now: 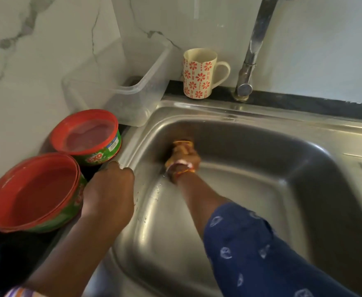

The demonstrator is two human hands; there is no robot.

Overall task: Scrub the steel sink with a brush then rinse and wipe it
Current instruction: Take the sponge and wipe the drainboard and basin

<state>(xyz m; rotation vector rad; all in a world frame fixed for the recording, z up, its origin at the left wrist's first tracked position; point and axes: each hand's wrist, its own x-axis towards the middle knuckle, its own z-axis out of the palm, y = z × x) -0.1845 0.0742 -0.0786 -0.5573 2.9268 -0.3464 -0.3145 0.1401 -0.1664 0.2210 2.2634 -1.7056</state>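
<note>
The steel sink (261, 189) fills the middle and right of the head view, its basin wet with small droplets. My right hand (183, 161) reaches deep into the far left corner of the basin, fingers closed around a yellow-orange brush (183, 143) pressed against the back wall. Thread bracelets circle that wrist and a blue patterned sleeve covers the forearm. My left hand (109, 189) rests on the sink's left rim, fingers curled over the edge and holding nothing loose. The tap (255, 50) rises at the back with no water running.
Two red-lidded green tubs (85, 138) (32, 191) stand on the dark counter left of the sink. A clear plastic container (120, 82) sits in the back corner, a floral mug (199, 73) beside it. Marble-look walls rise behind.
</note>
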